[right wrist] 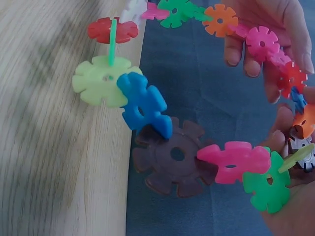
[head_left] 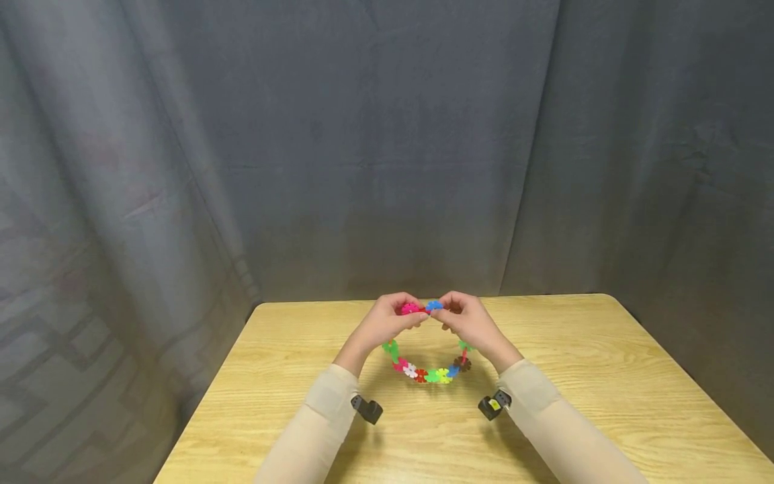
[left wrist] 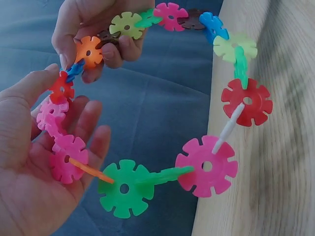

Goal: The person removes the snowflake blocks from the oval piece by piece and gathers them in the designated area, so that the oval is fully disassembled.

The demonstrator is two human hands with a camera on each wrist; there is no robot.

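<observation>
Both hands up over bench (head_left: 605, 376) far edge. Left hand (head_left: 387, 323) and right hand (head_left: 468, 323) fingers curled, pinching top of snowflake-disc ring (head_left: 431, 374). Risk: twist at top joint pops slotted discs, loop drops.

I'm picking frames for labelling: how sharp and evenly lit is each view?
Head view: evenly lit, sharp, but the ring of plastic discs is small, with soft arm shadows on the table. Left wrist view: discs crisp, wood grain blurred. Right wrist view: near discs slightly soft, table smeared.
</observation>
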